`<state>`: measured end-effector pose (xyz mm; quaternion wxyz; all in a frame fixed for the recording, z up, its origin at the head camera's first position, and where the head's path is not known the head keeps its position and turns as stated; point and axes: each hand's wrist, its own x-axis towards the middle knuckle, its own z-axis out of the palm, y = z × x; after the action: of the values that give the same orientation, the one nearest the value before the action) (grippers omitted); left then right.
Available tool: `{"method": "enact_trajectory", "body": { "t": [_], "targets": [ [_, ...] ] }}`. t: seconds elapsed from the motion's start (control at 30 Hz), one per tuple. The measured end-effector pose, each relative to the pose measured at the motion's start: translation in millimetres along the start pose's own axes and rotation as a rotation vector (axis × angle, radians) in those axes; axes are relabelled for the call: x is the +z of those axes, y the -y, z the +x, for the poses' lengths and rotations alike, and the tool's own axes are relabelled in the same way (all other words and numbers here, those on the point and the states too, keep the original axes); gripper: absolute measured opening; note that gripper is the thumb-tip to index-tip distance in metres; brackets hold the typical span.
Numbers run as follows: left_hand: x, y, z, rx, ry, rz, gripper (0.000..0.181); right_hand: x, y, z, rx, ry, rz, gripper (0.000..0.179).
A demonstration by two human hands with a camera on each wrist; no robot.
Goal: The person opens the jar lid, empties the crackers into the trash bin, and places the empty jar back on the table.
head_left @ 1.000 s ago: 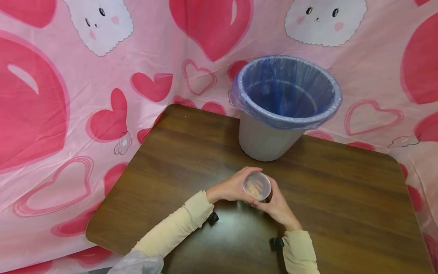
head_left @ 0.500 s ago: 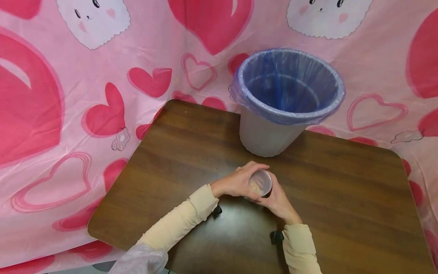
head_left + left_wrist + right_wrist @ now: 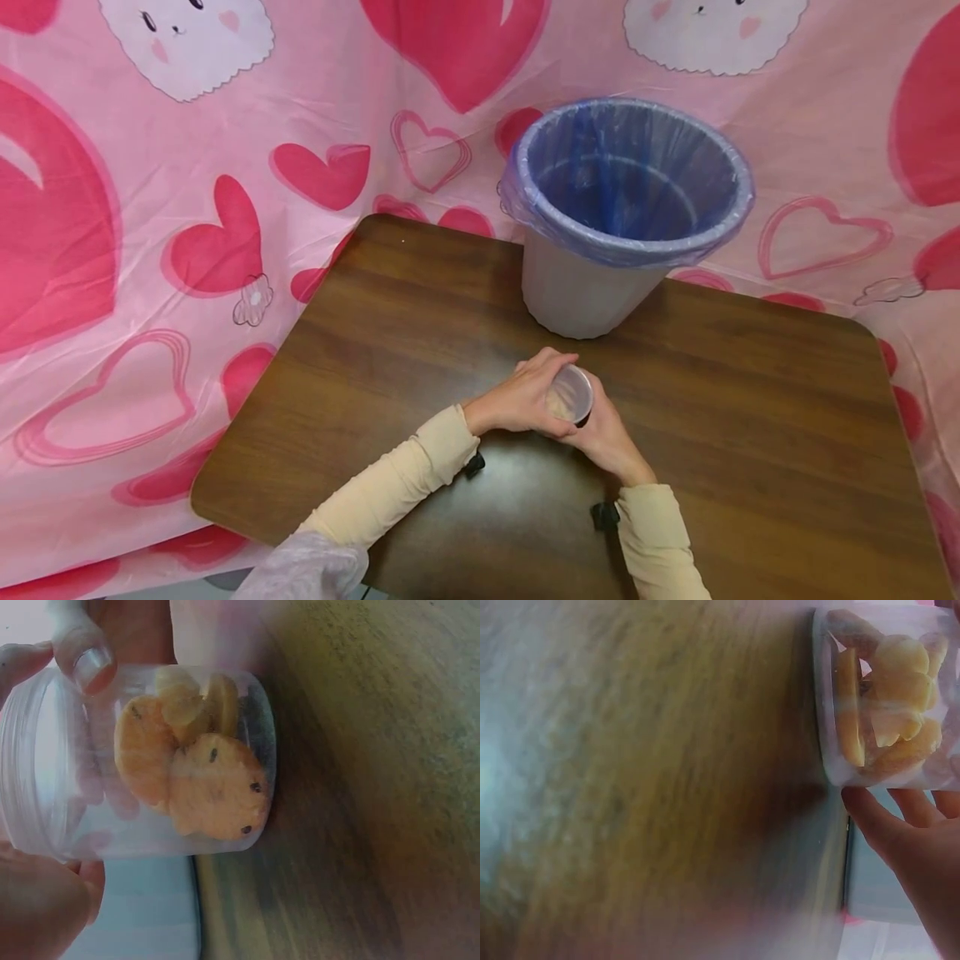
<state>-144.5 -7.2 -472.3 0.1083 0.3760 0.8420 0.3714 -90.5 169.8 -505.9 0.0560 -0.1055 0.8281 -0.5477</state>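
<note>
A clear plastic jar (image 3: 568, 395) stands upright between both hands near the middle of the table. Inside it are several round golden cookies (image 3: 217, 784), some with dark specks. My left hand (image 3: 517, 402) curls round the jar's upper part from the left, thumb on the near side and fingers on the far side. From the right, my right hand (image 3: 609, 440) grips the jar, with fingers bent round its far side in the right wrist view. Close by the tabletop, the jar's base (image 3: 826, 697) shows in the right wrist view. Hands and jar partly hide each other.
A white bin (image 3: 577, 292) lined with a blue bag (image 3: 630, 196) stands behind the hands at the table's back edge. The brown wooden table (image 3: 420, 300) has rounded corners. Pink heart-print cloth (image 3: 315, 92) hangs behind and to the left.
The head view has shifted slightly. My left hand has turned a little on the jar's upper part, and the jar leans slightly differently. Both hands keep their hold.
</note>
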Motion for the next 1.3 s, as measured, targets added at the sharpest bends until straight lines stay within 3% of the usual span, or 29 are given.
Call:
{"method": "enact_trajectory", "body": {
  "t": [0.33, 0.77, 1.03, 1.3],
  "targets": [
    [2.5, 1.6, 0.0, 0.019, -0.016, 0.019, 0.097, -1, 19, -1.5, 0.01, 0.003, 0.019, 0.094],
    [1.9, -0.9, -0.6, 0.009, -0.024, 0.046, 0.099, 1, 2, -1.1, 0.034, -0.048, -0.056, 0.096],
    [3.2, -1.4, -1.9, -0.003, -0.032, 0.041, 0.098, 0, 33, -4.8, 0.025, -0.055, -0.032, 0.091],
    [4.9, -1.5, -1.8, -0.017, -0.04, 0.042, 0.099, 2, 36, -7.1, 0.03, -0.08, -0.047, 0.09]
  ]
}}
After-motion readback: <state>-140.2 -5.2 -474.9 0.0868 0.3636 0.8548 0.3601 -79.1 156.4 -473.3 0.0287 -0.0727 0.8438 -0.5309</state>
